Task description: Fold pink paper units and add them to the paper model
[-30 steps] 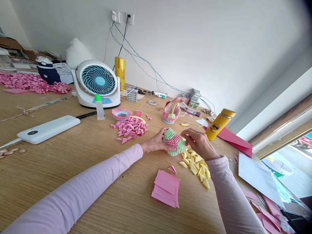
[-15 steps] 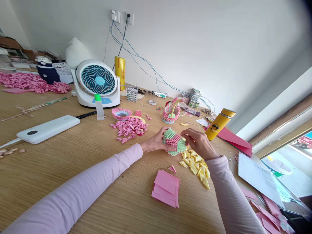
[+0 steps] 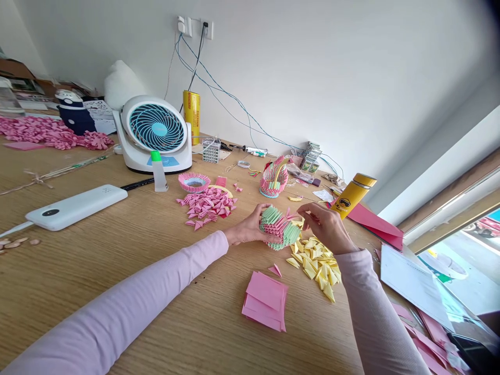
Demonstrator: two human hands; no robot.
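My left hand (image 3: 250, 227) is wrapped around the left side of a modular paper-folded piece (image 3: 278, 229), built of green and pink paper triangles. A pink point sticks up from its right rim. Just right of that rim is my right hand (image 3: 322, 224), its fingers curled and pinched; whatever they hold, if anything, is too small to make out. Below the right hand lies a pile of yellow folded paper triangles (image 3: 315, 263). Nearer to me are a stack of pink paper sheets (image 3: 265, 302) and a single pink triangle (image 3: 275, 270).
Behind my left hand lie a heap of pink triangles (image 3: 209, 204) and a round paper dish (image 3: 194, 182). A paper basket (image 3: 274, 179) stands farther back. Around them are a glue bottle (image 3: 158, 174), a fan (image 3: 156, 133), a white device (image 3: 78, 207) and a yellow flask (image 3: 354, 195).
My right hand has moved slightly right, away from the paper piece, uncovering the pink point at its rim. My left hand keeps its hold on the piece.
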